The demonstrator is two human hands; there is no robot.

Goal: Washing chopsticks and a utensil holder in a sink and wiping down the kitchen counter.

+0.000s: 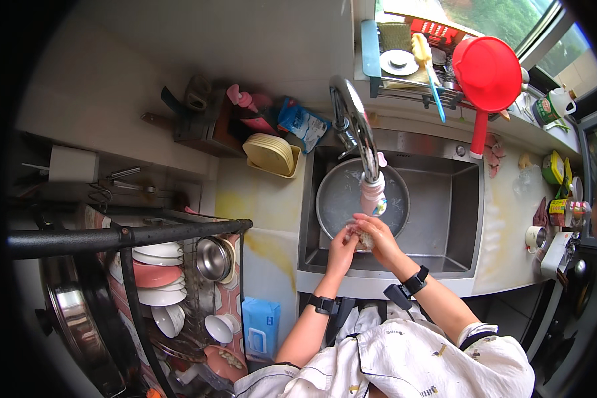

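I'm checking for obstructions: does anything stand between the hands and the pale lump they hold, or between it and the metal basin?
Nothing visible: the left hand and right hand touch the pale lump, and no object shows between it and the metal basin below. The faucet nozzle hangs just beyond the hands.

Kitchen: metal sink (438, 202), 1 tap (363, 126) over sink; plates (158, 251) in black rack (66, 241) and knife block (200, 138) left of sink; 1 mug (531, 239) right of sink.

Left hand (342, 247) and right hand (381, 239) partly hide an unidentifiable pale clump (365, 241)
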